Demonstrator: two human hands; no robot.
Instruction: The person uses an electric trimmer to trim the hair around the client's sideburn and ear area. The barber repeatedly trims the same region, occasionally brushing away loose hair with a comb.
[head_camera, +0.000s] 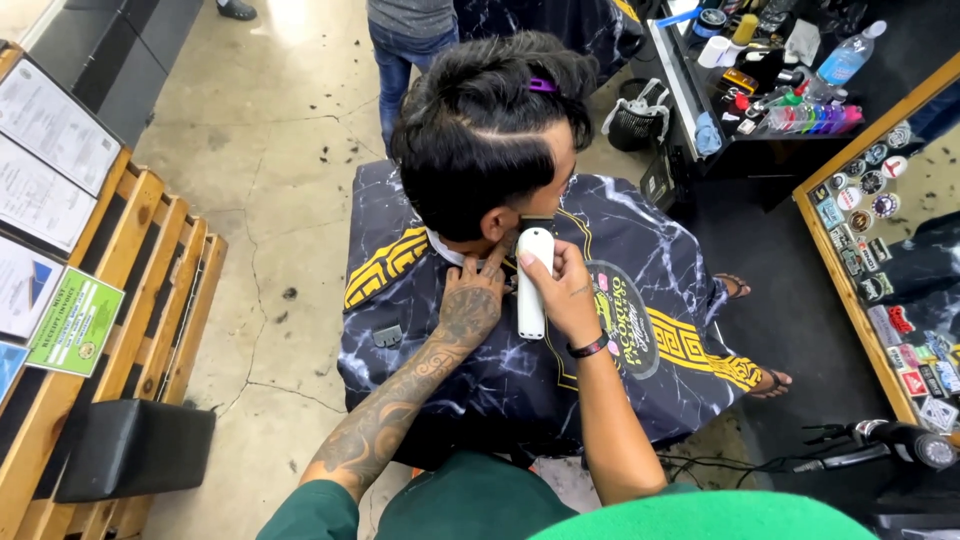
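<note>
Concrete floor, cracked, with hair clippings scattered on it. Wooden pallet wall on the left with papers pinned on it and a black cushion at its foot. On the right, a wood-framed mirror with stickers along its edge; above that, a black shelf crowded with bottles, tubs and small tools.

Centre: a seated person under a dark marbled cape with gold patterned bands, sandalled feet showing at the cape's right edge. Dark hair with a shaved part line and a purple clip on top. Another person in jeans stands beyond the seated one.

Right hand is wrapped around a white hair clipper, full grip on the body, black band on the wrist. The clipper is upright, its black blade end at the seated person's nape, just below the hairline and beside the ear.

Left hand, forearm tattooed, holds nothing. Its fingers are laid flat on the neck just left of the clipper, touching skin and the white neck strip.

Bottom right: a black tool with cords, lying apart from both hands.
</note>
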